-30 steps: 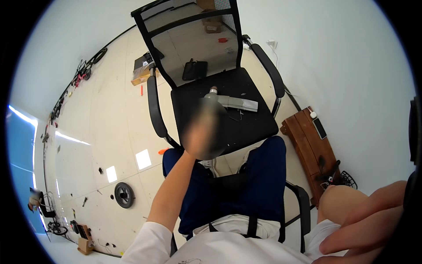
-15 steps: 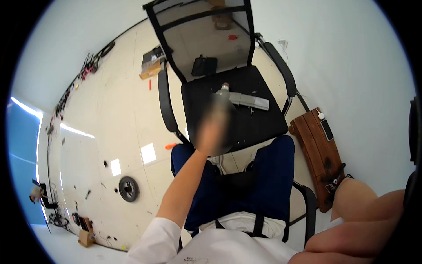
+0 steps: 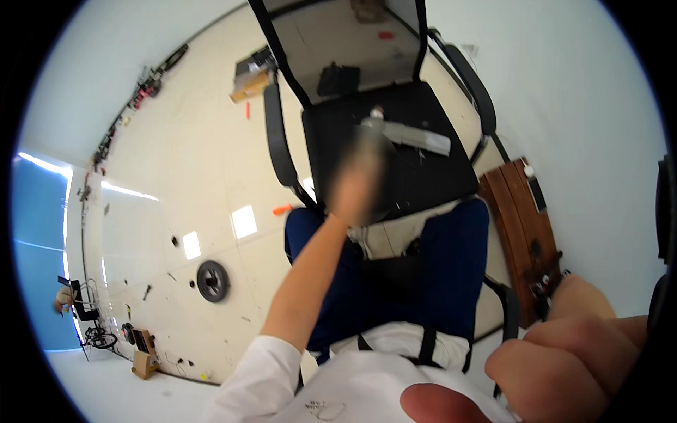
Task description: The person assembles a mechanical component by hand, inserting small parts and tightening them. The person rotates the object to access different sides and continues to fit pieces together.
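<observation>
My left hand reaches out over the black seat of an office chair facing me. Blur hides its fingers, so what they hold, if anything, does not show. Just beyond the fingertips lies a grey object with a rounded, copper-coloured end. A flat grey strip with a pale end runs right from it across the seat. Very close and large at the lower right is my right hand, its fingers curled and its thumb pointing left. Whatever is inside those fingers is hidden.
The chair's armrests flank the seat. To the right, a brown wooden bench carries a phone. A black wheel and an orange-handled tool lie on the tiled floor. A cardboard box stands far left.
The whole view has shifted, so the chair sits higher and further right. My left hand stays over the seat by the grey object. My right thumb now shows at the lower edge.
</observation>
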Action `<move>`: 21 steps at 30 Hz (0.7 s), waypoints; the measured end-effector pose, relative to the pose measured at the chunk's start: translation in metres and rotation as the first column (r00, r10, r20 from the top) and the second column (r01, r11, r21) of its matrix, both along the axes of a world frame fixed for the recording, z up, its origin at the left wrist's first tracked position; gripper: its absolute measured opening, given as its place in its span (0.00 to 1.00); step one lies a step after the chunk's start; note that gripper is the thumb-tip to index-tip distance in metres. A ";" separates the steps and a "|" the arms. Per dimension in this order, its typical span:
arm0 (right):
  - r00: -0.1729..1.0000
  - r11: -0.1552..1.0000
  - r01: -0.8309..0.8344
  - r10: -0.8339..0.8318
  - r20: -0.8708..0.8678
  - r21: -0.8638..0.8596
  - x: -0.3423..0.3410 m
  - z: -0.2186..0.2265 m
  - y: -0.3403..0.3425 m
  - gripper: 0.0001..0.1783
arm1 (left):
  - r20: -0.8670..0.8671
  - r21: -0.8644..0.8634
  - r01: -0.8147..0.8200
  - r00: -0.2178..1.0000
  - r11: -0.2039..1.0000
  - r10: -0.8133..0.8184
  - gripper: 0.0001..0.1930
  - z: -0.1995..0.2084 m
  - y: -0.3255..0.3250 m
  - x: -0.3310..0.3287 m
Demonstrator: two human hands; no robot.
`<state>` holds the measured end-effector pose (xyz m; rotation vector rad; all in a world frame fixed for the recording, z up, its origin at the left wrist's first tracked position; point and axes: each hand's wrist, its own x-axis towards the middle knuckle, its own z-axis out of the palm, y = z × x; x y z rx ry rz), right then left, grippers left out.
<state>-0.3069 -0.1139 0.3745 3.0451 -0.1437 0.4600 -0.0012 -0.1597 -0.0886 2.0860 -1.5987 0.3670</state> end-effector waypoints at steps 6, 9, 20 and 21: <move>0.996 0.999 0.003 0.001 -0.087 0.047 0.031 -0.077 -0.018 0.13 | -0.599 0.250 -0.243 0.721 0.937 0.347 0.24 0.053 -0.008 -0.024; 0.915 0.776 0.376 -0.224 -0.336 0.507 0.061 -0.193 -0.084 0.19 | -0.643 0.333 -0.162 0.681 0.929 0.350 0.29 0.061 0.003 -0.018; 0.846 0.753 0.462 -0.533 0.023 0.468 0.158 -0.428 -0.194 0.11 | -0.872 0.297 -0.038 0.395 0.954 0.288 0.21 0.033 0.051 -0.081; 0.850 0.785 0.459 -0.525 0.053 0.416 0.169 -0.436 -0.201 0.11 | -0.878 0.290 -0.048 0.384 0.956 0.285 0.21 0.029 0.052 -0.084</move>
